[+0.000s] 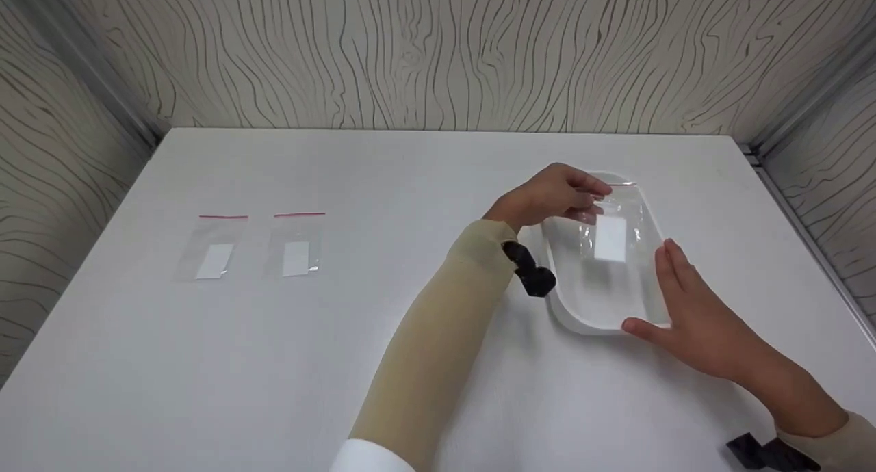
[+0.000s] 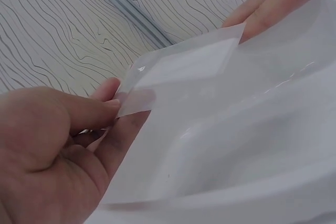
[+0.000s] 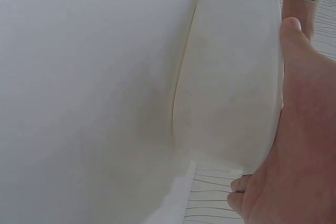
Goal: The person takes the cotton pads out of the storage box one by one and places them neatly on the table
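Observation:
My left hand (image 1: 551, 195) pinches a clear zip bag (image 1: 610, 238) near its red-striped top edge, at the left corner. A white rectangle shows on or inside the bag. In the left wrist view the thumb lies on one face of the bag, with fingers behind. Beneath it is a white tray (image 1: 582, 323) with rounded corners; the bag hangs over its inside. My right hand (image 1: 705, 328) touches the tray's near right corner, fingers straight along the right side and thumb spread to the front rim. The tray's outer wall (image 3: 228, 82) fills the middle of the right wrist view.
Two similar clear bags lie side by side on the white table (image 1: 410, 171) at left: an outer bag (image 1: 215, 250) and an inner bag (image 1: 296, 246), both with red top strips. Behind the table stands a wood-patterned wall (image 1: 438, 55). Metal rails run down both sides.

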Demonstrator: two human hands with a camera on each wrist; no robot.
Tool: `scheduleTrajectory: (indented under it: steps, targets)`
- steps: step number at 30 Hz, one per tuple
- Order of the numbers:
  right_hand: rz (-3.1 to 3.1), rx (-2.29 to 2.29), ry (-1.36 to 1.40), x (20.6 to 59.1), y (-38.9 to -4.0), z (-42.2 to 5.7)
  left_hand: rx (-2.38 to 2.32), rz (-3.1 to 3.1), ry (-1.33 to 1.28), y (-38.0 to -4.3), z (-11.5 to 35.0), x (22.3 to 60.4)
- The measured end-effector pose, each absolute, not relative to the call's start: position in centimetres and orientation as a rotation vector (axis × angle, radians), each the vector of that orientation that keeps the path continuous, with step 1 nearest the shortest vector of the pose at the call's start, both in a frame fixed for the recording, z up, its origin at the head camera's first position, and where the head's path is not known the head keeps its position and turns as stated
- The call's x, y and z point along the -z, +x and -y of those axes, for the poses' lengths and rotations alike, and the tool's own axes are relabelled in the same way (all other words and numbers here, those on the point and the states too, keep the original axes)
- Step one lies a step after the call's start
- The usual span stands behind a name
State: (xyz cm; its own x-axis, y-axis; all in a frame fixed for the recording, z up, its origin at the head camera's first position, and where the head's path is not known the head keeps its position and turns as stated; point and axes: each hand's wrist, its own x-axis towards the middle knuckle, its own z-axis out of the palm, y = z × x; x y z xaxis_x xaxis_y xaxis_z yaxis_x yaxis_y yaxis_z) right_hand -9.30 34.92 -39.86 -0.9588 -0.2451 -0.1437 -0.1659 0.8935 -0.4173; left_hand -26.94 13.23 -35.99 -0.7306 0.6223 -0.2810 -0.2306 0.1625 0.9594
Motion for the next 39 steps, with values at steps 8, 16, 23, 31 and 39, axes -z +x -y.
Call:
scheduleTrajectory:
  steps: [8,16,23,31,39]
  targets:
    - [-2.869,0.602,-0.311,39.9,-9.2,-34.9,-1.641,-1.787,0.395,-27.1,-12.2,35.8]
    - [-2.877,0.622,-0.328,39.9,-9.3,-35.0,-1.669,-1.760,0.425,-27.5,-11.2,35.8]
    - [-2.881,0.632,-0.344,40.0,-9.2,-35.0,-1.686,-1.748,0.434,-27.5,-10.2,35.6]
    - [-2.880,0.631,-0.337,40.0,-9.1,-35.0,-1.674,-1.764,0.426,-27.5,-8.9,35.5]
    - [-2.882,0.621,-0.333,39.9,-9.2,-35.1,-1.669,-1.765,0.424,-27.8,-7.9,35.1]
